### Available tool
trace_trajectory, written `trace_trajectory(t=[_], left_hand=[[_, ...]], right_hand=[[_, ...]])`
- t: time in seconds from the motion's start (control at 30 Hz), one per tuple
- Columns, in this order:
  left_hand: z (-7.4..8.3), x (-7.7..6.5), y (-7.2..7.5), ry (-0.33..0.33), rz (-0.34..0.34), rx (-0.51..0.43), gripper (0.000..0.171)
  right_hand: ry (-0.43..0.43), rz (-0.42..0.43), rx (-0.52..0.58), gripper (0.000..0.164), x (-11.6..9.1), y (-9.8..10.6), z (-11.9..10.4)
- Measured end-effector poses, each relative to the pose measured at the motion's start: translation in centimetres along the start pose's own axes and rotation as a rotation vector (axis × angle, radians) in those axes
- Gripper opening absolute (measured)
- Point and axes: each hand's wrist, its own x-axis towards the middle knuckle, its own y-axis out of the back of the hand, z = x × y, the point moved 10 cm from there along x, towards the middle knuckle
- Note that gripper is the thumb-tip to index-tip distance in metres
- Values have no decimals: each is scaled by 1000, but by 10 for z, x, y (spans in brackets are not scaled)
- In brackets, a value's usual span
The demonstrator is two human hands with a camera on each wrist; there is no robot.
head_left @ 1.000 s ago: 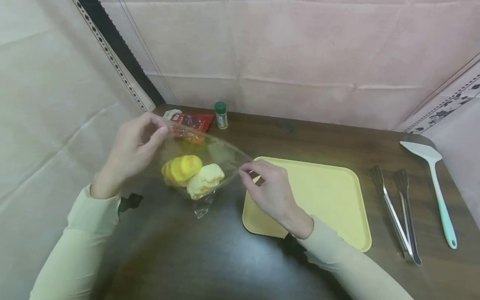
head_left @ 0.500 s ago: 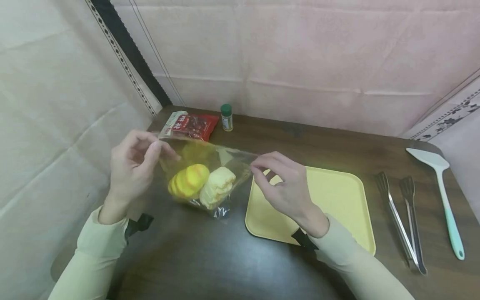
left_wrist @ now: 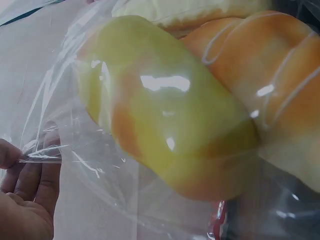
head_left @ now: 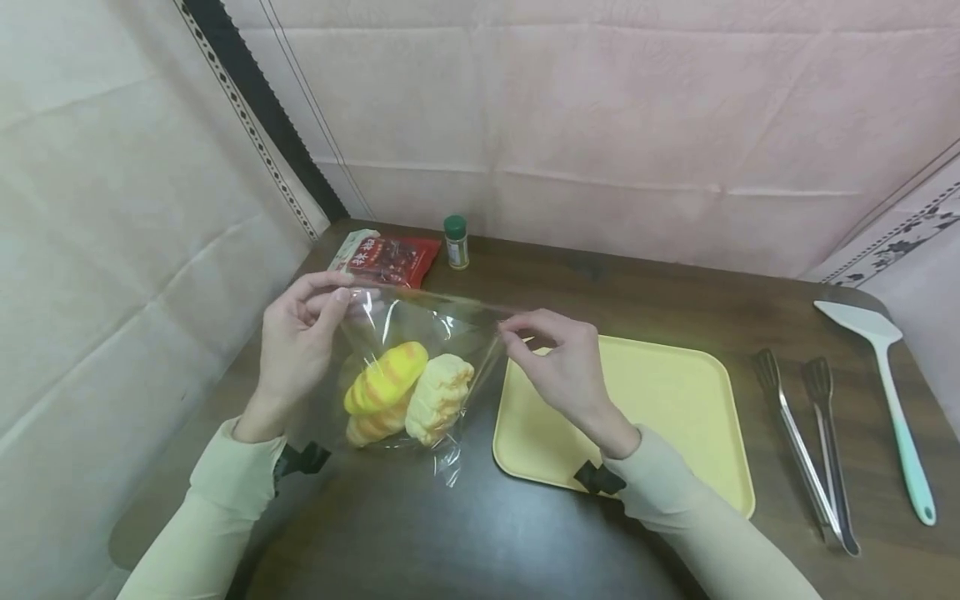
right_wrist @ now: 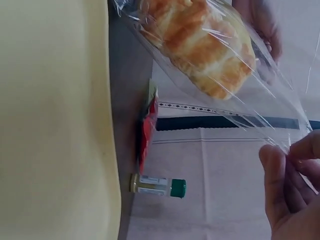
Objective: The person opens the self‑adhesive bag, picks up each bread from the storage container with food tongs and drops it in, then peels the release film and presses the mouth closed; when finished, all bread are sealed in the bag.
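Observation:
A clear plastic bag (head_left: 420,321) hangs between my two hands above the dark tabletop. Inside lie a yellow bread roll (head_left: 390,375), an orange-brown roll (left_wrist: 255,55) partly behind it, and a pale cream piece of bread (head_left: 438,400) with browned patches. My left hand (head_left: 300,342) pinches the bag's upper left corner between thumb and fingers. At the upper right corner, thumb and forefinger of my right hand (head_left: 566,362) pinch the film. The bag's top edge is drawn fairly straight between them.
A pale yellow tray (head_left: 660,400) lies under my right forearm. Right of it are metal tongs (head_left: 806,467) and a spatula (head_left: 885,392) with a mint handle. At the back stand a red packet (head_left: 397,258) and a green-capped bottle (head_left: 456,242). Fabric walls enclose the table.
My left hand has come down and, lately, rightward, closer to the right hand. The bag's top edge has become more level, and the breads hang more upright inside. Both hands keep their pinch.

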Motion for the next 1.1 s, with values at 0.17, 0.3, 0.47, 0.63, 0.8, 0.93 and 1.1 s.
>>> trace_trajectory(t=[0.17,0.3,0.47,0.63,0.8,0.93,1.1], left_hand=[[1,-1,1,21,32,100,16],[3,-2,4,26,87,96,13],[6,-3,2,12,105,-18,19],[11,-6,-2,-4,103,-73,19],[14,-8,-4,2,104,-60,19],[16,-8,-10,3,72,-78,18],[20,-9,-16,10,43,-56,13]], right_hand=[[-5,51,53,23,-4,0,2],[-58,50,102,55,-6,-1,6],[-235,6,218,35,-8,-6,22],[-363,-15,325,16,-9,-7,34],[-438,-59,351,17,-9,-9,42],[-494,-82,353,20,-9,-9,47],[-526,-81,344,21,-8,-8,50]])
